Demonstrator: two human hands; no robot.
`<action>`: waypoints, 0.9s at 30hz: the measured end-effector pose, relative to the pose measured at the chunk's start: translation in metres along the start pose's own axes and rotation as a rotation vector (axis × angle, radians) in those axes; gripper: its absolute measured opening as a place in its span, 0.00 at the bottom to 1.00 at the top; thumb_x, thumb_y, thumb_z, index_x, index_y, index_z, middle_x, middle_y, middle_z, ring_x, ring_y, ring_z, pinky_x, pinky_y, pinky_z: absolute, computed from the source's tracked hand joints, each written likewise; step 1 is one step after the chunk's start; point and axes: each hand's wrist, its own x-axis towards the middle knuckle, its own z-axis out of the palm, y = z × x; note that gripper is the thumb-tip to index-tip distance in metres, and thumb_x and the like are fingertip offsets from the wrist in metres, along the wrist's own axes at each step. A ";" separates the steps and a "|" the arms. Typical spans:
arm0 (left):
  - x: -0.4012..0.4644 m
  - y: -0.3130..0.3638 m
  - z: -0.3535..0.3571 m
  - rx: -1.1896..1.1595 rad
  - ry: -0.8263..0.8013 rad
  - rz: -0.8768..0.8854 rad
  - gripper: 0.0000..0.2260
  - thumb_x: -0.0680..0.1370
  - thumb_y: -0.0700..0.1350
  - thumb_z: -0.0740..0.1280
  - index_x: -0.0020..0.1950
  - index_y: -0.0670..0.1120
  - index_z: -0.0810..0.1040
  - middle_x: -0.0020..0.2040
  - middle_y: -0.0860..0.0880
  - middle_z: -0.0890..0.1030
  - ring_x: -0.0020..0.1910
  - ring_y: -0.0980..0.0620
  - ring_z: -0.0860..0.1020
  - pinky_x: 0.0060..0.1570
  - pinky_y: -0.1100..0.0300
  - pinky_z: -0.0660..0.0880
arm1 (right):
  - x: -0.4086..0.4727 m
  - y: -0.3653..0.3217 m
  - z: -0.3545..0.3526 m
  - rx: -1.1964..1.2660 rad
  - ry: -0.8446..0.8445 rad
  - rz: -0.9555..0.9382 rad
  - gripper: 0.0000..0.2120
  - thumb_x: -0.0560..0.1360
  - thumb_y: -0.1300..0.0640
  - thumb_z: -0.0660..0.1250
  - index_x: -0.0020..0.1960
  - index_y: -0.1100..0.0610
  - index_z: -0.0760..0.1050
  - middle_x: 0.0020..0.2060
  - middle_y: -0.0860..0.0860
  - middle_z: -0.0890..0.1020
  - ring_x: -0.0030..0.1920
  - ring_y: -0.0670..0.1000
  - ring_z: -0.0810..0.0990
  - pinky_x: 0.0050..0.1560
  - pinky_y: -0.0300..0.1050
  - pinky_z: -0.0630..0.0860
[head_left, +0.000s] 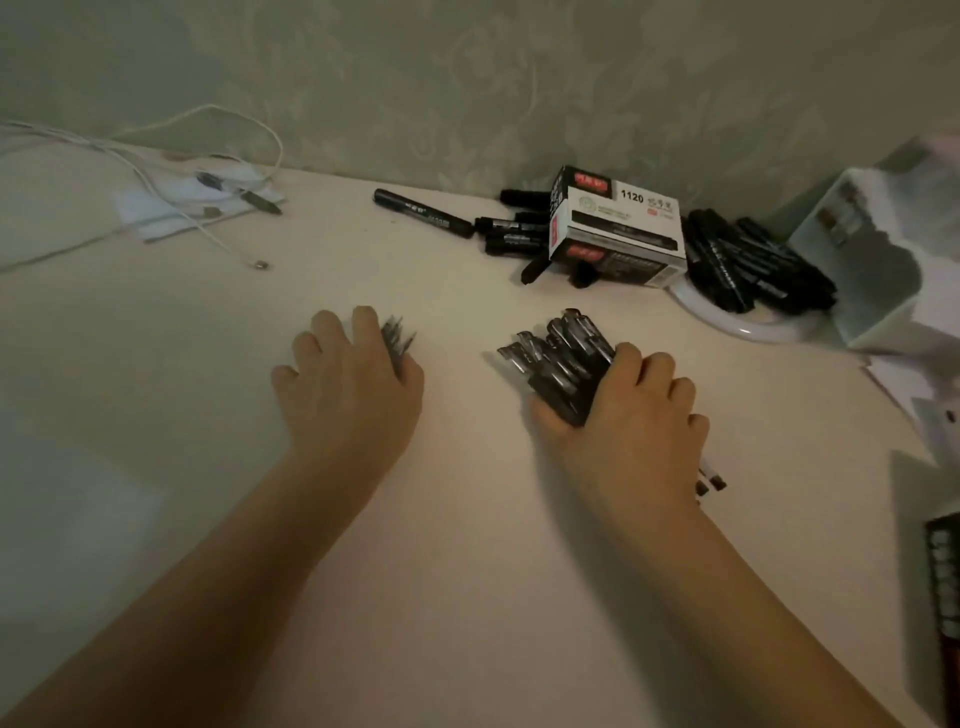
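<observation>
My right hand grips a bundle of black pens on the pale table; their clipped ends fan out up and to the left, and a few tips poke out behind the wrist. My left hand lies palm down at the table's middle over a small bunch of dark pen tips, which stick out past its fingers; its grip underneath is hidden.
A white marker box labelled 1120 stands at the back by the wall, with loose black markers left of it and a pile of markers on its right. White cables lie far left. A pale container stands far right.
</observation>
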 end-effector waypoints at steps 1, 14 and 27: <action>0.002 -0.002 0.000 -0.021 -0.007 0.004 0.18 0.77 0.56 0.58 0.59 0.45 0.66 0.54 0.41 0.70 0.53 0.40 0.71 0.49 0.48 0.70 | -0.001 0.002 0.001 0.003 0.010 -0.003 0.41 0.69 0.26 0.60 0.67 0.57 0.64 0.57 0.55 0.71 0.57 0.58 0.70 0.52 0.54 0.69; -0.018 -0.013 0.003 -0.204 0.003 0.098 0.29 0.73 0.65 0.62 0.66 0.48 0.63 0.60 0.42 0.67 0.59 0.41 0.67 0.55 0.47 0.68 | -0.028 0.012 -0.005 0.049 0.080 -0.071 0.38 0.72 0.30 0.62 0.72 0.53 0.61 0.62 0.54 0.72 0.59 0.58 0.73 0.56 0.53 0.73; -0.032 -0.022 -0.004 -0.251 0.177 0.126 0.21 0.77 0.55 0.63 0.67 0.50 0.67 0.61 0.43 0.69 0.58 0.41 0.70 0.55 0.47 0.71 | -0.037 0.014 -0.002 -0.019 0.270 -0.280 0.23 0.76 0.43 0.67 0.67 0.49 0.69 0.63 0.53 0.69 0.61 0.55 0.68 0.60 0.52 0.68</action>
